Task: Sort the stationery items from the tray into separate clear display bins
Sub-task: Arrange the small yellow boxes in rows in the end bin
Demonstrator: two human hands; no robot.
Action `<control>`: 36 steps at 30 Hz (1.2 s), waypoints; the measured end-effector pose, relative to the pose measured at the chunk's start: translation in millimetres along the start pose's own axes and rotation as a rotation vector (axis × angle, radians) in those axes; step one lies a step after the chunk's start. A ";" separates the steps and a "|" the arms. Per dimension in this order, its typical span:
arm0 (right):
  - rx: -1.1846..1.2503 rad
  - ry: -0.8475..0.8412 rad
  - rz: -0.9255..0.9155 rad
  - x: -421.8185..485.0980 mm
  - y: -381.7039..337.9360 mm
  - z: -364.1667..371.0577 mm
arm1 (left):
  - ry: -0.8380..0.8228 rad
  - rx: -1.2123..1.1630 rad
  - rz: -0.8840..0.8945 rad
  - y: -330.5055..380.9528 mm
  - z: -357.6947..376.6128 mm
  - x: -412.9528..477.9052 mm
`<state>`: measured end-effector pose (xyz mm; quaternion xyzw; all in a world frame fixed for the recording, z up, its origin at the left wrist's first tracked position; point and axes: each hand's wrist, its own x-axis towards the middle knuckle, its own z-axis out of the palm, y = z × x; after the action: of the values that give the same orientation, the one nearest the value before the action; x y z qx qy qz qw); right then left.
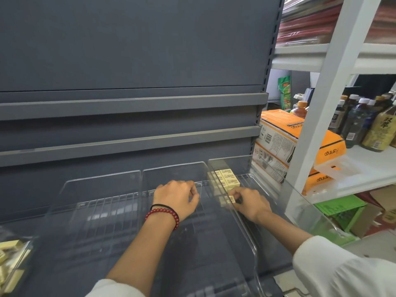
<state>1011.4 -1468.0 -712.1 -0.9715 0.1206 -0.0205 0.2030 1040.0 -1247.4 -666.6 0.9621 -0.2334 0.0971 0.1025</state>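
Observation:
Three clear display bins stand side by side on the dark grey shelf: a left bin [85, 185], a middle bin [175, 170] and a right bin [265, 189]. Several small pale yellow boxes [227, 180] lie in rows at the back of the right bin. My right hand [249, 203] is inside that bin and pinches one more yellow box [228, 200] just in front of the rows. My left hand [177, 199], with red and black bracelets on the wrist, hovers over the middle bin with fingers curled; nothing shows in it. A clear tray [12, 264] with more yellow boxes sits at the lower left.
Grey shelf back panels and rails [128, 103] rise behind the bins. To the right stands a white rack [321, 103] with orange cartons [285, 133], drink bottles [364, 123] and green boxes [340, 209] below.

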 end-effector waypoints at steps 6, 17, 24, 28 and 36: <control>-0.162 0.188 -0.075 5.0 -9.6 4.9 | -0.022 0.014 0.000 -1.5 1.8 0.3; -0.170 0.285 -0.108 2.9 -19.2 -23.7 | 0.017 0.032 -0.028 -7.3 -5.9 -0.8; -0.080 0.210 -0.188 -14.2 -74.3 -23.4 | -0.034 0.048 -0.077 -15.6 -21.4 -15.3; -0.162 0.270 -0.296 -18.2 -109.7 -15.2 | -0.030 0.071 -0.139 -44.0 -33.0 -33.1; -0.048 0.110 -0.532 -37.9 -196.0 21.3 | 0.136 0.144 -0.124 -104.4 -65.2 -83.5</control>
<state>1020.8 -1276.4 -653.0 -0.9710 -0.1273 -0.1228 0.1605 1007.1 -1105.0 -639.5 0.9707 -0.1584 0.1722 0.0545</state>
